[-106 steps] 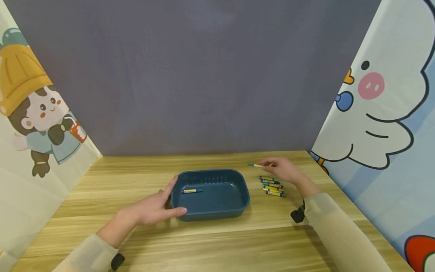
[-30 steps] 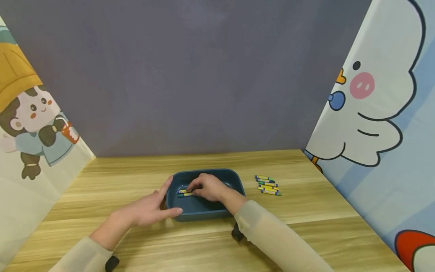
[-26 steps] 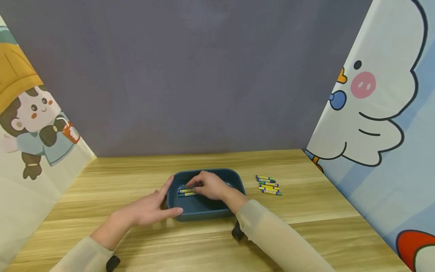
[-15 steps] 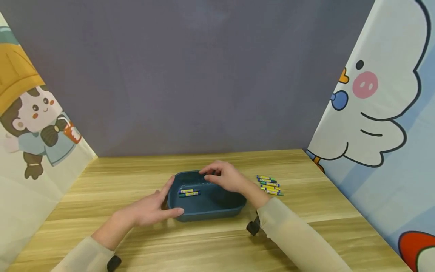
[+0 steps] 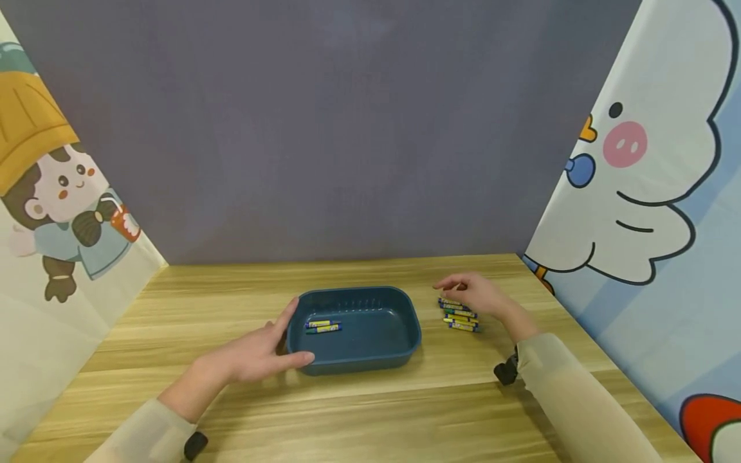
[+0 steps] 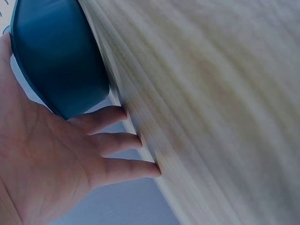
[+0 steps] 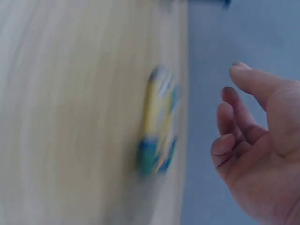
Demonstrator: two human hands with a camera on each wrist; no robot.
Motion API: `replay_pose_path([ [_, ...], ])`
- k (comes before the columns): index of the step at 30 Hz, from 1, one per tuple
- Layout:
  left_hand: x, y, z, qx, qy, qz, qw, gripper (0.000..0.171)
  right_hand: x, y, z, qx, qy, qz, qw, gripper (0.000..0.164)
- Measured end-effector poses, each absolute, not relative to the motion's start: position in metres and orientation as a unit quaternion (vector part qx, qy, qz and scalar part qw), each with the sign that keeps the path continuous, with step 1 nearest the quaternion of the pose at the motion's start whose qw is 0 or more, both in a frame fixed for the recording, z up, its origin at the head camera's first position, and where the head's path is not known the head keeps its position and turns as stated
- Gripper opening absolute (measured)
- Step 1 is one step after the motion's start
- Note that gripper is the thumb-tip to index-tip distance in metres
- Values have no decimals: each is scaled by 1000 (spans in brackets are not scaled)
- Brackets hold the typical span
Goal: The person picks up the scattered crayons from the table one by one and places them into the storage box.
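Two crayons [image 5: 323, 326] lie side by side at the left inside a dark teal rectangular tray [image 5: 361, 365]. My left hand [image 5: 257, 352] braces the tray's left end with thumb and forefinger spread straight along it. In the left wrist view, the other fingers [image 6: 133, 169] of that hand touch the tabletop below the tray. Over the far end of a row of several crayons [image 5: 463, 319], right of the tray, hovers my right hand [image 5: 477, 296], its fingers loosely bent and holding nothing. That hand partly hides the farthest crayon. The right wrist view shows the row blurred, apart from the fingers.
The wood-grain table [image 5: 347, 418] ends at a dark grey backdrop [image 5: 347, 148]. Cartoon-printed panels [image 5: 654, 212] stand at both sides. A black wrist device [image 5: 506, 371] sits under the right sleeve, another under the left.
My right hand has put a second crayon beside the first in the tray, let go of it, and moved right to the row. My left hand stays at the tray's left end.
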State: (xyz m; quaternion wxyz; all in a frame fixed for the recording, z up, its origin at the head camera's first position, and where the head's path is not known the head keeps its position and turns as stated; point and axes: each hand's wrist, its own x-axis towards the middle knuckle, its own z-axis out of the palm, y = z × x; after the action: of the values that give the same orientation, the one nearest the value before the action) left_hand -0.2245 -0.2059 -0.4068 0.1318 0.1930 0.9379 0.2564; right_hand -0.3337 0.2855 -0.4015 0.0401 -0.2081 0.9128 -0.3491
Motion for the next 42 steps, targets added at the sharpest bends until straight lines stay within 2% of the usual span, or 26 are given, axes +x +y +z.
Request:
replay_pose_path([
  [7, -226, -206, -408, 195, 938, 258, 126, 120, -349, 321, -423, -185, 931, -311, 56, 29],
  [14, -226, -206, -411, 193, 937, 262, 128, 120, -355, 326, -428, -175, 925, -326, 82, 28],
  [29, -227, -205, -409, 194, 940, 254, 115, 120, -359, 345, -431, -153, 942, -286, 85, 27],
  [36, -226, -206, -409, 193, 941, 250, 121, 120, -354, 338, -424, -146, 941, -294, 85, 34],
  [42, -226, -206, -409, 193, 941, 250, 119, 120, -349, 311, -404, -174, 934, -306, 62, 40],
])
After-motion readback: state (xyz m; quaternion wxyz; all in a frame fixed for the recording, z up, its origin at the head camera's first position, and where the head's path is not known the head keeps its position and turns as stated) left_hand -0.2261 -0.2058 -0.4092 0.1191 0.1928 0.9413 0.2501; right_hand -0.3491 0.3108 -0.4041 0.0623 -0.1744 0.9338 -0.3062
